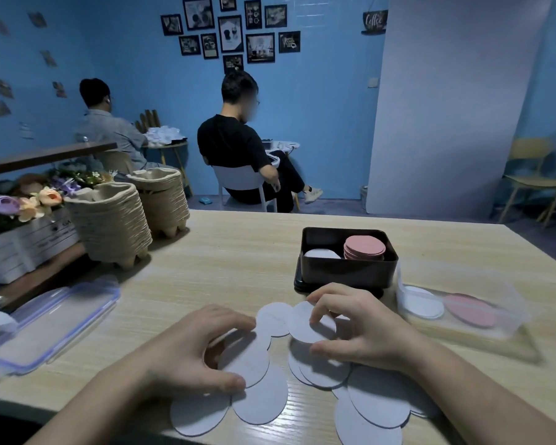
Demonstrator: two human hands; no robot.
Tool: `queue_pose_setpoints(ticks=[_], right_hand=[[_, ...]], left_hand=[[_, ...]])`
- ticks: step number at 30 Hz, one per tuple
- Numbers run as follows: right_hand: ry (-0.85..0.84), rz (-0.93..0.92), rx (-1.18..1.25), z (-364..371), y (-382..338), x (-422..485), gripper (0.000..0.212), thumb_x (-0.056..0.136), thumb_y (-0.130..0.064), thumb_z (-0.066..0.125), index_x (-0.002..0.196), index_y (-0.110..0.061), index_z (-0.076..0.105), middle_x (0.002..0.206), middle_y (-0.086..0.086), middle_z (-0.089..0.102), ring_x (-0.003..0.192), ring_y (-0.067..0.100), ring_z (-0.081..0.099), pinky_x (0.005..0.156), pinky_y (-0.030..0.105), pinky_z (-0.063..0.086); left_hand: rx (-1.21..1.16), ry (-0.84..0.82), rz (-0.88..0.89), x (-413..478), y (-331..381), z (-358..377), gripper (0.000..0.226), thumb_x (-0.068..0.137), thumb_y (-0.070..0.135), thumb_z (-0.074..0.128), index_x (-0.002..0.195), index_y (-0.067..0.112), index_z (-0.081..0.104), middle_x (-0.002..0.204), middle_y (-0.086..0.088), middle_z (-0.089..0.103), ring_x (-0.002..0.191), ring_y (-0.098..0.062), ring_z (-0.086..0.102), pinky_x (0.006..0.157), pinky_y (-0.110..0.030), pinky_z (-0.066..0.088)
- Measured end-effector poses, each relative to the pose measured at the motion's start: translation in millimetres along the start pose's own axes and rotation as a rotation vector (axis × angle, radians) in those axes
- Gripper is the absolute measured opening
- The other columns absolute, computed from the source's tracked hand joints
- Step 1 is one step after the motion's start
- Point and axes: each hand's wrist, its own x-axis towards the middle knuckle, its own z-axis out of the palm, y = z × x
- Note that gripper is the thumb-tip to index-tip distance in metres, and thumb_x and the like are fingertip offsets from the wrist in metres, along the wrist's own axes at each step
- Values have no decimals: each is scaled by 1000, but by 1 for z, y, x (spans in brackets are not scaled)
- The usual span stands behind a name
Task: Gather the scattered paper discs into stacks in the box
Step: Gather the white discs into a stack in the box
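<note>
Round white paper discs [260, 403] lie scattered and overlapping along the near edge of the light wooden table [238, 252], under and around both hands. The left hand [187, 354] curls over one disc, thumb at its near rim and fingertips at its far rim. The right hand [363, 332] pinches another disc between thumb and fingers. Just beyond it, toward the table's middle, stands the black rectangular box [347, 274], holding a stack of pink discs [365, 247] beside a lower white stack [321, 253]. A clear plastic tub [511, 313] sits at the right edge, and a clear blue-clipped lid [52, 322] lies at the left edge.
</note>
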Motion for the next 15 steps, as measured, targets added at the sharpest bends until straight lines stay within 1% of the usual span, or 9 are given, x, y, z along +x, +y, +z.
queue_pose_setpoints(ticks=[2, 4, 5, 8, 10, 12, 15], right_hand=[[-12, 11, -13, 1, 0, 0, 31, 79, -54, 82, 94, -31, 67, 128, -26, 54, 102, 19, 68, 85, 37, 55], [-13, 0, -31, 1, 0, -1, 30, 80, -53, 83, 95, -33, 67, 128, -27, 54, 105, 17, 67, 84, 37, 55], [-10, -8, -38, 0, -1, -1, 29, 80, -53, 83, 95, -33, 67, 127, -27, 54, 107, 15, 66, 84, 36, 55], [-9, -34, -44, 2, -3, 1, 29, 80, -50, 84, 95, -32, 67, 125, -26, 56, 108, 14, 64, 83, 35, 55], [-21, -35, -56, 3, -3, 2, 30, 80, -52, 84, 95, -33, 67, 125, -26, 56, 105, 15, 65, 82, 35, 54], [-25, -27, -59, 2, -3, 2, 31, 80, -53, 84, 96, -33, 67, 126, -26, 56, 105, 15, 66, 83, 36, 55], [-16, -31, -54, 1, -3, 2, 30, 81, -50, 84, 97, -31, 67, 126, -23, 58, 112, 11, 64, 87, 34, 54]], left_hand=[[-27, 0, -17, -3, -1, 1, 82, 64, 63, 84, 137, 35, 62, 138, 32, 51, 135, 4, 44, 113, -27, 39], [-48, 8, -37, -5, -2, 3, 83, 63, 64, 85, 136, 33, 63, 145, 28, 45, 139, 5, 41, 116, -29, 38], [-49, 18, -35, -5, -3, 5, 80, 63, 64, 85, 134, 33, 64, 145, 27, 45, 139, 4, 41, 115, -30, 39], [-30, 64, -18, -5, -3, 8, 64, 64, 57, 88, 121, 32, 70, 136, 26, 52, 131, 1, 50, 107, -32, 46], [-6, 103, -7, -4, -2, 8, 58, 63, 54, 89, 114, 30, 71, 130, 25, 56, 126, 0, 54, 103, -32, 48], [-10, 162, 17, -2, -1, 8, 55, 65, 52, 88, 111, 28, 71, 127, 25, 58, 123, 0, 57, 100, -31, 50], [-125, 242, 3, 5, 4, 6, 55, 68, 51, 88, 115, 29, 69, 128, 28, 59, 125, -1, 57, 93, -33, 58]])
